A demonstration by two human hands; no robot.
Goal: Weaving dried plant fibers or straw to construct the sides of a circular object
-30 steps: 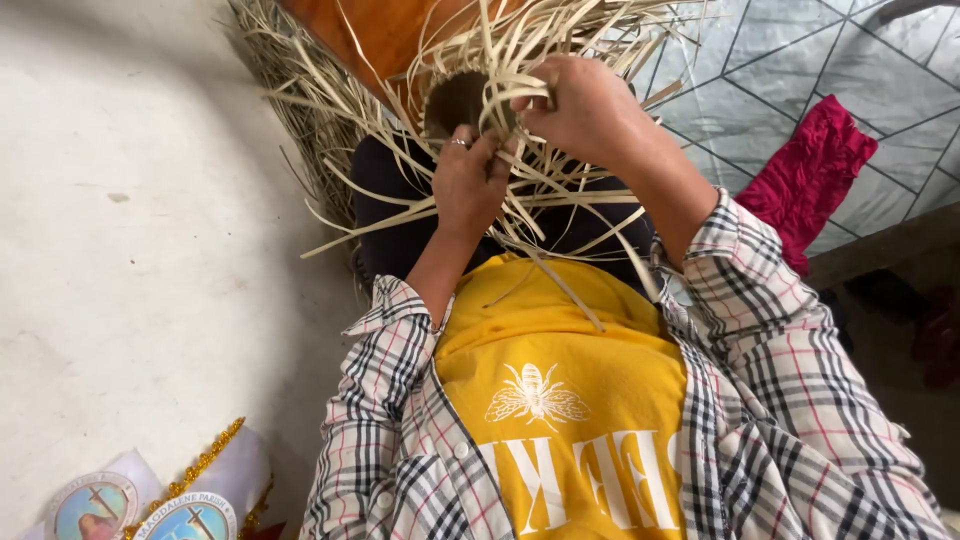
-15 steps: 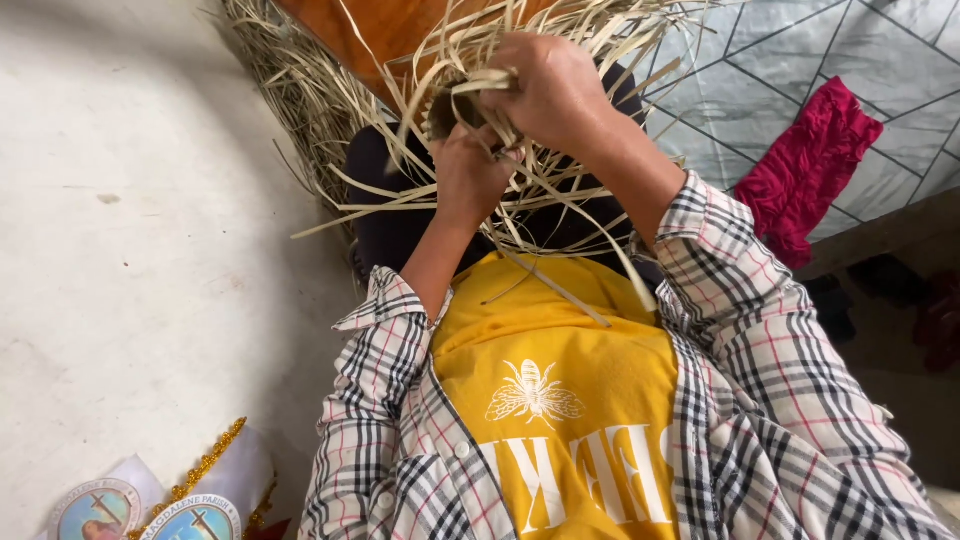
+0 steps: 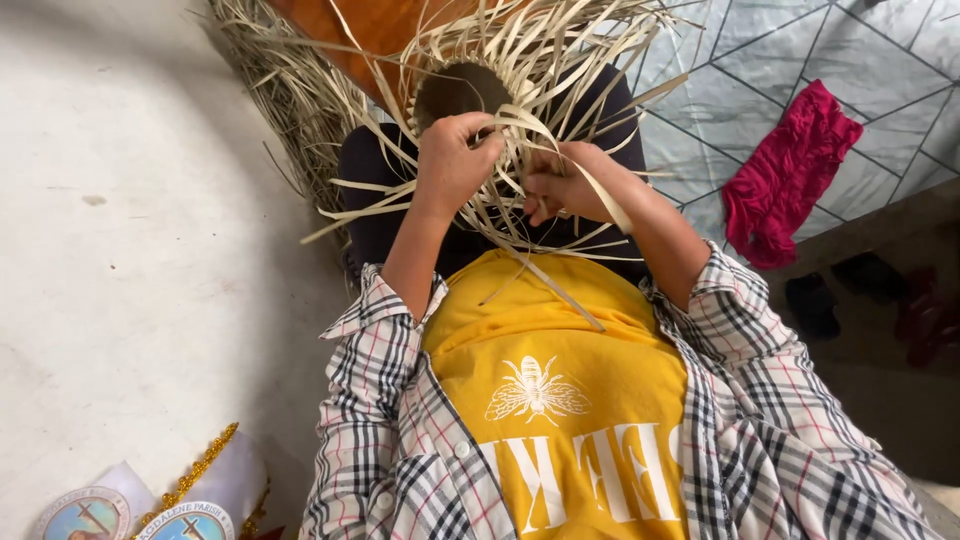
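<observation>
Half-woven straw piece w/ dark round centre resting on lap, loose pale strips fanning out all round. Left hand just below the centre, grip closed on a bunch of strips; right hand beside it, grip pinched narrow on one strip bent over the fingers. More dry straw on floor at left, red cloth on patterned mat at right.

Plaid shirt — open over a yellow tee — sleeves rolled up.
</observation>
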